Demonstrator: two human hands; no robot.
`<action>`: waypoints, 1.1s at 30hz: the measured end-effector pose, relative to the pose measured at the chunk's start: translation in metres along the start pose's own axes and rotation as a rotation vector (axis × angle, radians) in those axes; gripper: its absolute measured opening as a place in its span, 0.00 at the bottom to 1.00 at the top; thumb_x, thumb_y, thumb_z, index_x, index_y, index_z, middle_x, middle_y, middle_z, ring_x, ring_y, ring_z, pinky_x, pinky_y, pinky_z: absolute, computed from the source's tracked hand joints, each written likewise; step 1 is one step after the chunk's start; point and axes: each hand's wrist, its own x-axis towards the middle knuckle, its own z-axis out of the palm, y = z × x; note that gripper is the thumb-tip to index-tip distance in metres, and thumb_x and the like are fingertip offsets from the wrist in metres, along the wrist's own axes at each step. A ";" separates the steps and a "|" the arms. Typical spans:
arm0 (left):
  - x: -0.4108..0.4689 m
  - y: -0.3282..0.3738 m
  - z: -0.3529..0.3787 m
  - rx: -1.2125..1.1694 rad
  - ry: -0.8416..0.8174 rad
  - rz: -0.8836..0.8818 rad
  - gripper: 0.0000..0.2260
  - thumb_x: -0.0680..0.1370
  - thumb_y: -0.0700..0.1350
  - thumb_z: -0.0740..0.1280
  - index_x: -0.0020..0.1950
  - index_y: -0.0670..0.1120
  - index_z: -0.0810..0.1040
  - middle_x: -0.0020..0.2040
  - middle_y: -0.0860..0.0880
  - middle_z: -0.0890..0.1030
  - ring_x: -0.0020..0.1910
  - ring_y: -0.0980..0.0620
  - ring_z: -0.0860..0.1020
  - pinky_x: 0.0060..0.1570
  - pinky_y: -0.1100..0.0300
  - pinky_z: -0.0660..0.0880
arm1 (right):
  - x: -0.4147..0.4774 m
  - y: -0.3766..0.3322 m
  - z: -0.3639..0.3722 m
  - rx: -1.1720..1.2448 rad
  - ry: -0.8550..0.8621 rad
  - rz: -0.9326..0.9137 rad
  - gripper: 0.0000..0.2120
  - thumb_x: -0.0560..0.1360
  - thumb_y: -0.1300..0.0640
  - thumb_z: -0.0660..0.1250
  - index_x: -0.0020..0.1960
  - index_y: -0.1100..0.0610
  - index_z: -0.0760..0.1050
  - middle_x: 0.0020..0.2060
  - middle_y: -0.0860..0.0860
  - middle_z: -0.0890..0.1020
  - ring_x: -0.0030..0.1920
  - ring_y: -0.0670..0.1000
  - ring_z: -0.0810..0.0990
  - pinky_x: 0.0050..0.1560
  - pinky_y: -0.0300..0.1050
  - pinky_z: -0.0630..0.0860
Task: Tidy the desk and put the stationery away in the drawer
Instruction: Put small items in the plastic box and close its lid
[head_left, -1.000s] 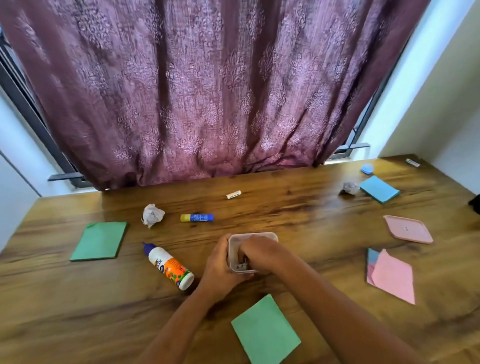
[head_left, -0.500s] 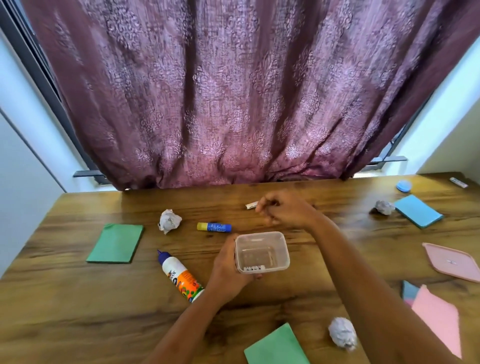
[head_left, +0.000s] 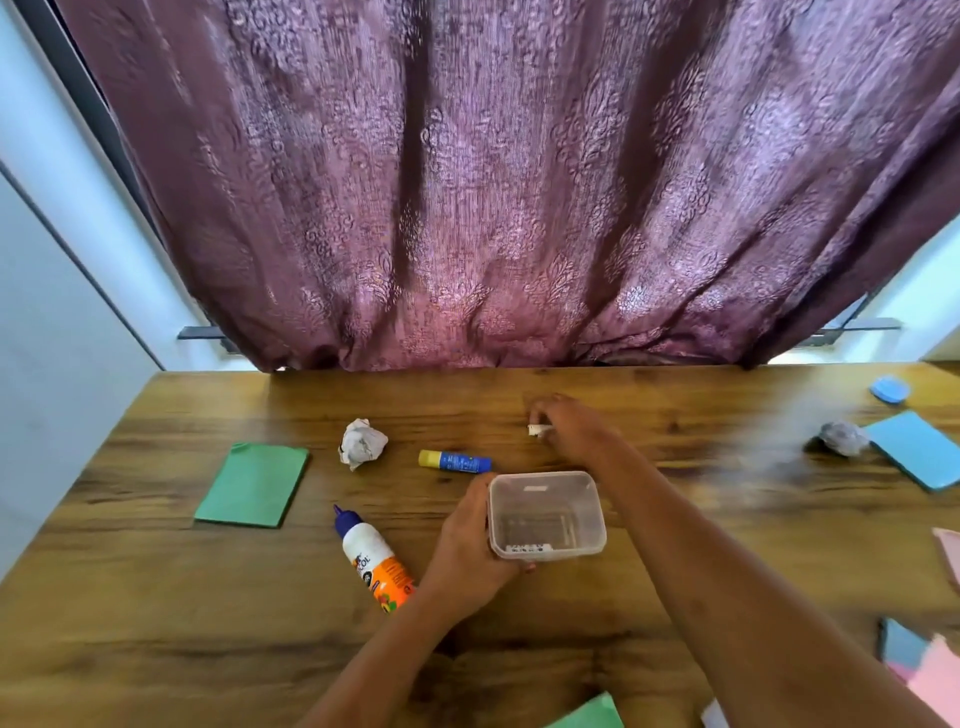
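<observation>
Wood-grain desk (head_left: 156, 597) fills the lower half of my head view, with a plum patterned curtain (head_left: 467, 182) hanging down to its far edge and pale walls on either side. Near the middle I see the left hand (head_left: 467, 551) gripping a clear plastic container (head_left: 548, 514): its fingers curl round the left and near walls, and the tub sits upright and open on the desk. Something small and dark-and-white lies against its near wall, though I cannot tell what it is. Beyond the tub, the right hand (head_left: 571, 431) reaches forward with its fingers bunched narrow, pinching a small white stick (head_left: 537, 429) right at the desk surface; only the stick's left end shows past the fingertips. Just left of the tub lies a blue glue stick (head_left: 454, 461) with a yellow cap, flat on its side. A white glue bottle (head_left: 374, 558) with an orange label and blue nozzle lies beside the left wrist, nozzle pointing away from me. Farther left I make out a crumpled white paper ball (head_left: 362, 443) and a green pad (head_left: 253, 484). Off to the right, blurred, sit a grey paper ball (head_left: 844, 438) touching a blue pad (head_left: 919, 449), and a small blue piece (head_left: 889, 389) behind them. Pink paper (head_left: 935, 680) and a green sheet (head_left: 592, 714) cut into the bottom edge.
</observation>
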 end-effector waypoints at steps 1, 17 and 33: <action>0.000 -0.002 0.000 0.003 0.003 -0.004 0.32 0.63 0.40 0.79 0.60 0.57 0.69 0.57 0.58 0.76 0.57 0.64 0.75 0.52 0.74 0.72 | -0.003 0.001 -0.003 0.046 -0.004 -0.002 0.08 0.74 0.60 0.67 0.52 0.51 0.77 0.59 0.53 0.78 0.57 0.54 0.77 0.59 0.51 0.74; -0.004 0.008 0.005 0.182 -0.001 0.065 0.30 0.63 0.38 0.78 0.59 0.51 0.69 0.54 0.55 0.75 0.50 0.64 0.75 0.49 0.71 0.73 | -0.129 -0.083 -0.012 -0.264 -0.114 -0.022 0.11 0.74 0.66 0.63 0.53 0.58 0.80 0.51 0.55 0.81 0.51 0.56 0.81 0.43 0.45 0.70; -0.033 0.032 0.028 0.125 0.071 0.050 0.30 0.60 0.38 0.79 0.58 0.48 0.70 0.49 0.58 0.76 0.46 0.60 0.76 0.40 0.79 0.68 | -0.180 -0.060 -0.004 0.008 0.021 0.016 0.14 0.74 0.67 0.64 0.58 0.60 0.78 0.54 0.55 0.80 0.55 0.54 0.79 0.55 0.48 0.77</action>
